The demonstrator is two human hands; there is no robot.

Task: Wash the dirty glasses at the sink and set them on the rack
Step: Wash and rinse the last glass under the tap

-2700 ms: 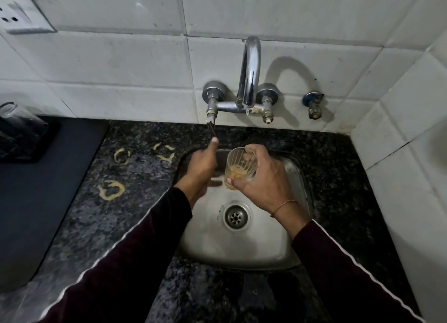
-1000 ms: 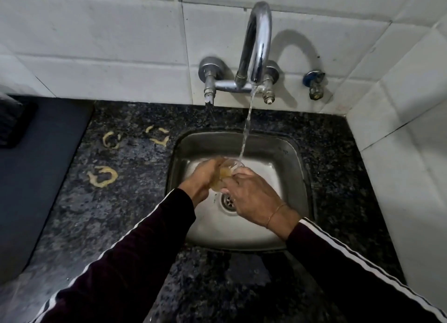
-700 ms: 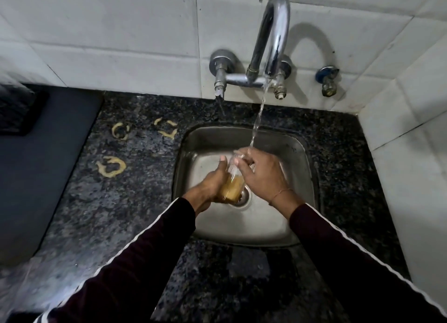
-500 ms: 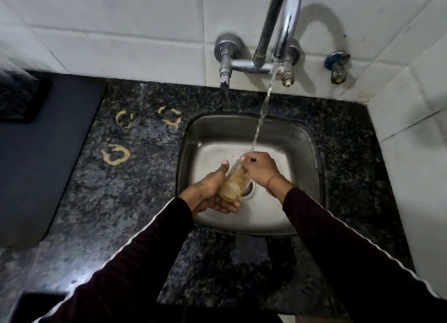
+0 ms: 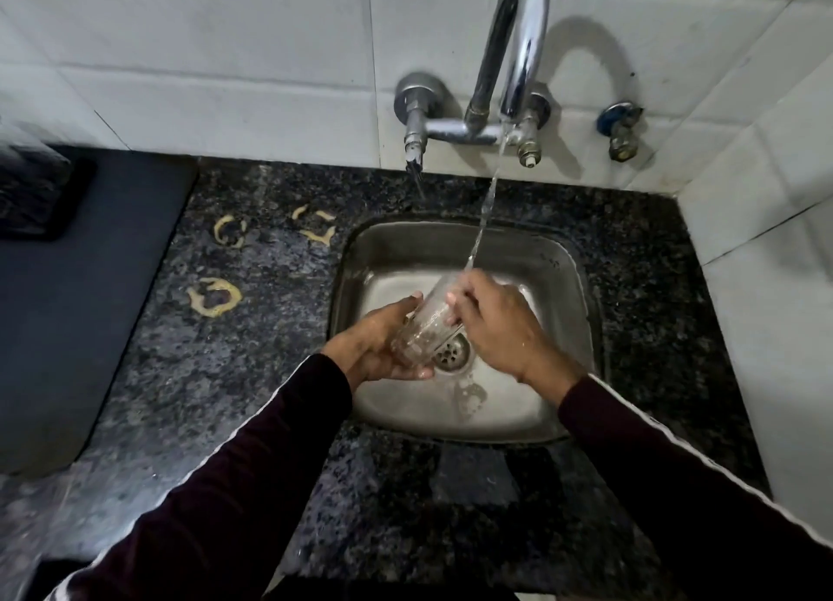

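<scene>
We saw one clear, ribbed glass (image 5: 426, 325) held tilted over the steel sink (image 5: 559, 285), its mouth raised toward the thin stream of water (image 5: 484, 213) falling from the curved chrome tap (image 5: 518, 50). Our left hand (image 5: 374, 348) cupped the glass from beneath, fingers curled round its base. Our right hand (image 5: 496, 325) gripped the rim end, fingers wrapped over the mouth where the water landed. The basin was square with rounded corners, and its round drain (image 5: 450, 352) lay just behind the glass. The counter (image 5: 270, 352) was dark speckled granite, and we counted three yellowish ring-shaped stains (image 5: 214, 296) on it. A smooth dark mat (image 5: 67, 307) lay at the left. Glossy white tiles (image 5: 203, 60) lined the wall.
</scene>
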